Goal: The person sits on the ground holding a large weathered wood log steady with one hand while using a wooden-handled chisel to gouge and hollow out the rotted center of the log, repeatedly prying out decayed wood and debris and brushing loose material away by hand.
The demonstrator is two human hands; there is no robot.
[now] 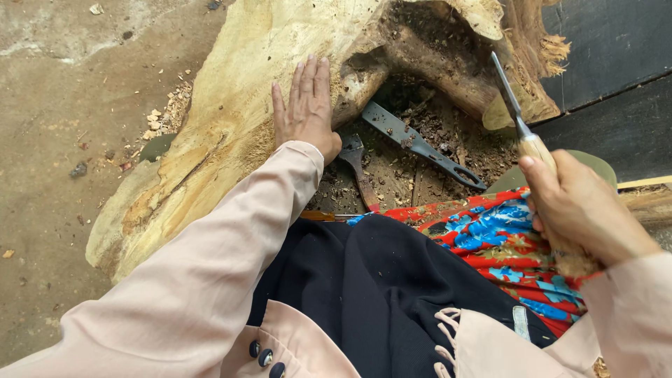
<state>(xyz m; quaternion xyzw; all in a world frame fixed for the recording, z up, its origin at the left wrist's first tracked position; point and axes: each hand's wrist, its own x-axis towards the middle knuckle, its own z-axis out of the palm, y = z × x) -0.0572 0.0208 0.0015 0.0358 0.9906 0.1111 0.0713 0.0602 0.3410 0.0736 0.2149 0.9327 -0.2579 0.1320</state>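
Right hand (584,213) clenched round the wooden-handled chisel (518,115) — blade slanting up-left from the fingers toward the hollowed log (231,105) — left hand (304,108) lies flat, fingers released, beside the cavity.

Top of the hollowed log (231,105) cut off by the upper edge, chisel (514,112) handle end hidden inside the right hand (584,210) beside the log, hammer (357,168) handle end hidden under red patterned cloth (504,238) below the log's hollow, hollow's depths too dark to read.
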